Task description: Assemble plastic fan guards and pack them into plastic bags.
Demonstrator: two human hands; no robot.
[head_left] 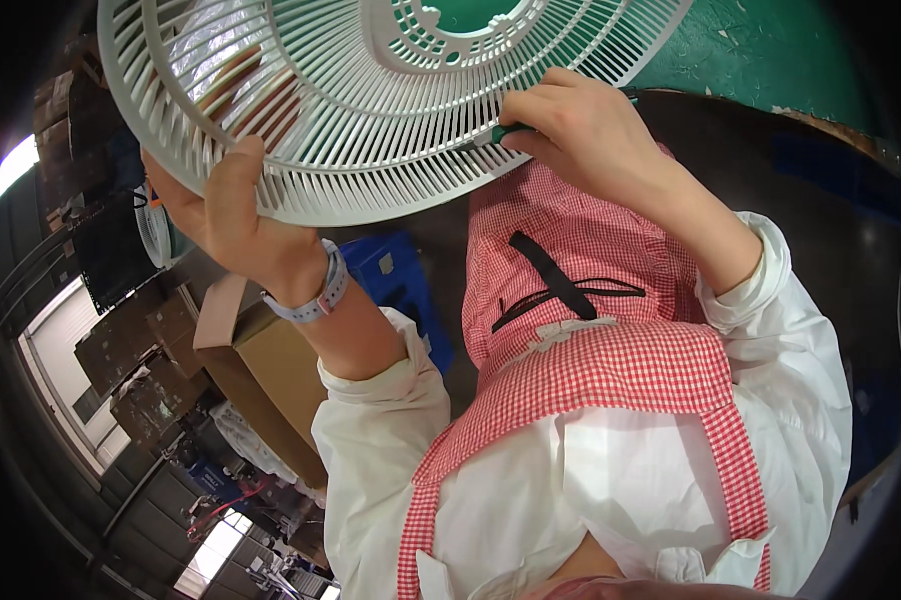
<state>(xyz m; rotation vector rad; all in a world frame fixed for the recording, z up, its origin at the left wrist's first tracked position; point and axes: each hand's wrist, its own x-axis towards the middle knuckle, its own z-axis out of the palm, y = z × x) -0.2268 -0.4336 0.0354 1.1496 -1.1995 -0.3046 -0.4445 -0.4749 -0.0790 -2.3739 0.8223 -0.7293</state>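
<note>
A round white plastic fan grille (360, 175), with slats fanning out from a ring-shaped hub, is tilted up in front of me. My left hand (225, 205) grips its lower left rim, thumb on the near side and fingers showing through the slats behind. Pinched in my right hand (580, 125) is a small green-handled tool (512, 131), its thin tip against the slats near the lower right rim. My fingers cover most of the tool, so its exact kind is unclear.
A green tabletop (760, 55) with a worn edge lies beyond the grille. Clear plastic film (215, 45) shows behind the slats. At my left stand an open cardboard box (280, 370), a blue container (395, 280) and stacked cartons (150, 400).
</note>
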